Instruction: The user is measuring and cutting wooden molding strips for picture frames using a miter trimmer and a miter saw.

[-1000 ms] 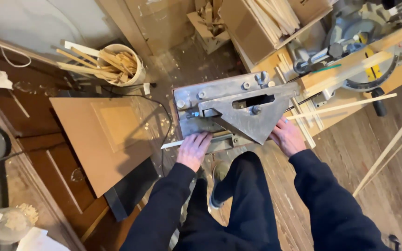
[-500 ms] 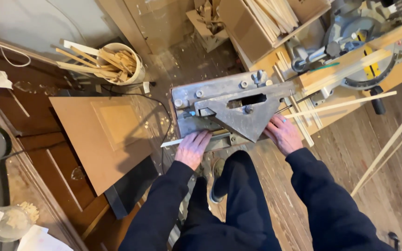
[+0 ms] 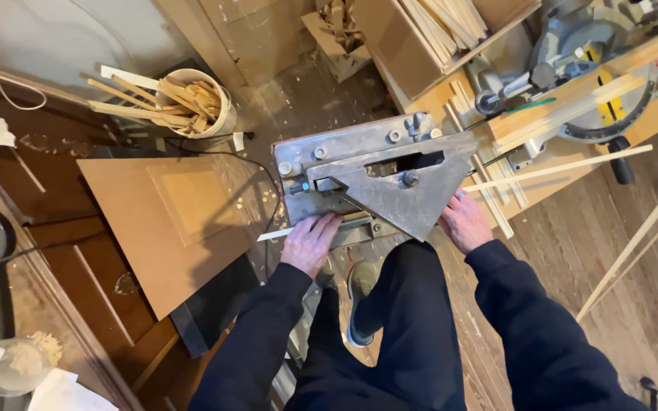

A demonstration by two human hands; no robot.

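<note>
Hands work at a grey metal mitre-cutting machine (image 3: 375,179): the left hand (image 3: 310,242) presses flat, fingers together, on a thin pale wooden strip (image 3: 276,234) at its near edge; the right hand (image 3: 464,222) rests spread against the machine's triangular plate (image 3: 401,199).
</note>
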